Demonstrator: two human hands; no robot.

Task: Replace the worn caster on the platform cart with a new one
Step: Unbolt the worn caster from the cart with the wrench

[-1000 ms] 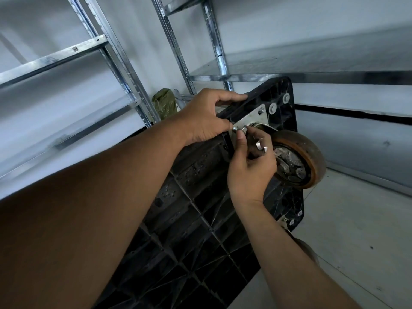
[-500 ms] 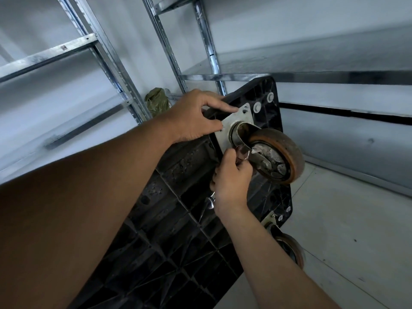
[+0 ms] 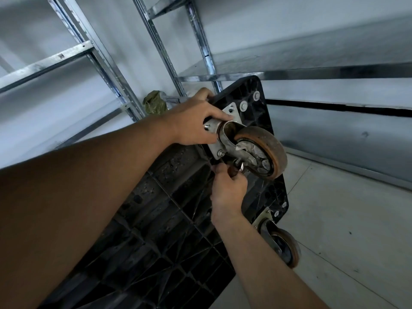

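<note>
At tipped cart's underside, gripped caster by its plate with curled left hand; pinched metal ring in right hand. Likely unbolting; needed next: reaching lower bolt.

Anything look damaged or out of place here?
The platform cart stands tipped on edge by the shelving, underside out. The upper caster has a scuffed, grimy wheel. The left hand holds its mounting plate; the right hand pinches a small metal ring just below.
</note>
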